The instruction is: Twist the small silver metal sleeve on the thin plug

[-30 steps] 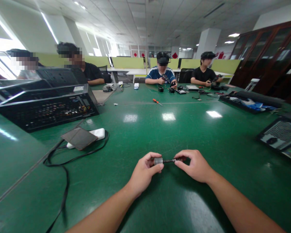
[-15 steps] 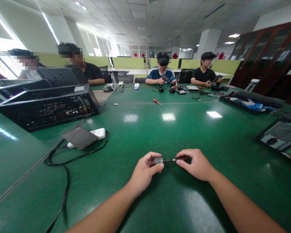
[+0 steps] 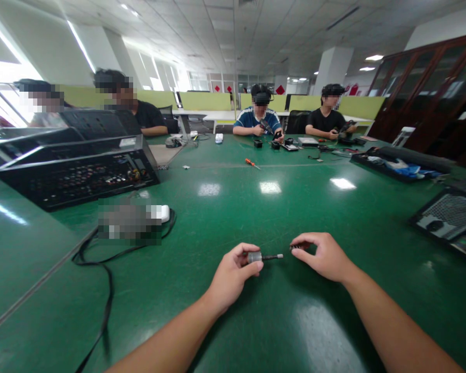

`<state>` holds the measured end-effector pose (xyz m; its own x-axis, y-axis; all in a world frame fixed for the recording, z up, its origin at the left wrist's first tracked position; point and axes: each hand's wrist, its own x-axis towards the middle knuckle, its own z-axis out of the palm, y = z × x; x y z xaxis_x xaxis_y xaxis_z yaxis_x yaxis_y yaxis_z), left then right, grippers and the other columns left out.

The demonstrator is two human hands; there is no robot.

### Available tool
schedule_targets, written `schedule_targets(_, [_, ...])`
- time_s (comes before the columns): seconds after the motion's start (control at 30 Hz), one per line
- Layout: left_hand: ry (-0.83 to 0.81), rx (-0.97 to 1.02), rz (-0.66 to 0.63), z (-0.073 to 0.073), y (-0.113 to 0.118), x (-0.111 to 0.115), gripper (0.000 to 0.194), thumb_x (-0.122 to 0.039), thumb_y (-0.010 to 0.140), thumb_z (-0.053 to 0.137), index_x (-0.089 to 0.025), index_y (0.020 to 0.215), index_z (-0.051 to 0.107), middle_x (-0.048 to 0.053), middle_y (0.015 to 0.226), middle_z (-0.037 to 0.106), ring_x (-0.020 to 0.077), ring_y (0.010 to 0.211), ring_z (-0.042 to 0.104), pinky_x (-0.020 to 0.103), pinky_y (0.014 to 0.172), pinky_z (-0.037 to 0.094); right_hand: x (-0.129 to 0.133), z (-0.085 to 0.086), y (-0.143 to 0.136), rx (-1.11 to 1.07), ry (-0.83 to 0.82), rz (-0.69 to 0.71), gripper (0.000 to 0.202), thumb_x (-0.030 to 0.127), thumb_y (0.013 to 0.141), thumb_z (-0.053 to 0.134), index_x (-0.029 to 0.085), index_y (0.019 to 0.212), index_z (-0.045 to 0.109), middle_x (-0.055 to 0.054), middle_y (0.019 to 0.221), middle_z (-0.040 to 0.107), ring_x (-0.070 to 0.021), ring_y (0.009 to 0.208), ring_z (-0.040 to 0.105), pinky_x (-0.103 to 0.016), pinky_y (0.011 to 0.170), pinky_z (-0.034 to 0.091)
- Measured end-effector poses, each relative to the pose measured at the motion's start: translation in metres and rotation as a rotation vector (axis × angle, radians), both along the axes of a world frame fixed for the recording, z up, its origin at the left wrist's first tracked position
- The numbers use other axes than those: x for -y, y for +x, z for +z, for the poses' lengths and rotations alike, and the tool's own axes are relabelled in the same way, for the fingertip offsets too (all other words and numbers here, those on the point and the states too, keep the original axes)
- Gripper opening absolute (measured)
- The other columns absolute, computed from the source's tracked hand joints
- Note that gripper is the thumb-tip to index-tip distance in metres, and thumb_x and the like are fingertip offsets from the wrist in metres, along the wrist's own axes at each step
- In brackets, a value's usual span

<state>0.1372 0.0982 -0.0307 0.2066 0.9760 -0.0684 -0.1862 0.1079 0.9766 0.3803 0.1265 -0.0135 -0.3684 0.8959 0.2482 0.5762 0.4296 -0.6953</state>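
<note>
My left hand (image 3: 233, 272) is closed around a small grey metal cylinder with a thin shaft (image 3: 255, 256). The shaft points right, level above the green table (image 3: 225, 217), and ends in a bright tip. To its right, my right hand (image 3: 320, 255) pinches a small dark piece with spiral ridges (image 3: 294, 247). A short gap separates that piece from the shaft tip. Fingers cover most of the spiral piece, so its full shape is hidden.
An open black computer case (image 3: 77, 171) stands at left, near a power strip (image 3: 162, 213) and black cable (image 3: 107, 290). An orange screwdriver (image 3: 251, 162) lies mid-table. Another metal case (image 3: 448, 217) is at right. Several people sit across the table, some handling tools.
My right hand has moved right and slightly up with the spiral piece, which has come off the shaft tip. My left hand has hardly moved.
</note>
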Motion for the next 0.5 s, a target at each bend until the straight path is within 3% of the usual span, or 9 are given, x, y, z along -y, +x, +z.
schedule_targets(0.13, [-0.009,-0.003,-0.006,0.001,0.0,0.0,0.035,-0.023,0.067,0.081,-0.015,0.096,0.063,0.0,0.075,0.062,0.0142,0.066,0.056,0.028,0.065,0.045,-0.016,-0.007,0.032,-0.064,-0.01,-0.137,0.023,0.037,0.08,0.065,0.018,0.089,0.075,-0.006,0.083,0.074,-0.021,0.075,0.068,-0.032,0.072,0.052])
schedule_targets(0.27, [-0.015,-0.026,-0.024,-0.003,-0.002,-0.002,0.036,-0.024,0.063,0.084,-0.016,0.093,0.064,0.002,0.077,0.065,0.015,0.069,0.058,0.028,0.068,0.043,-0.038,-0.027,0.061,-0.338,-0.062,-0.303,0.035,0.044,0.072,0.072,0.015,0.092,0.071,-0.01,0.087,0.074,-0.0229,0.079,0.069,-0.035,0.076,0.054])
schedule_targets(0.4, [-0.007,-0.074,-0.08,-0.005,0.001,0.003,0.036,-0.023,0.061,0.084,-0.016,0.088,0.063,0.002,0.076,0.065,0.015,0.067,0.058,0.026,0.065,0.041,-0.048,-0.042,0.069,-0.514,-0.145,-0.381,0.047,0.046,0.061,0.08,0.013,0.093,0.07,-0.011,0.086,0.073,-0.0229,0.078,0.068,-0.036,0.075,0.054])
schedule_targets(0.5, [0.015,-0.109,-0.149,-0.005,-0.001,0.017,0.032,-0.021,0.063,0.081,-0.016,0.088,0.062,0.0,0.073,0.061,0.0144,0.065,0.054,0.026,0.063,0.039,-0.042,-0.041,0.065,-0.643,-0.205,-0.407,0.054,0.046,0.061,0.082,0.012,0.101,0.068,-0.01,0.083,0.07,-0.0191,0.068,0.064,-0.033,0.066,0.053])
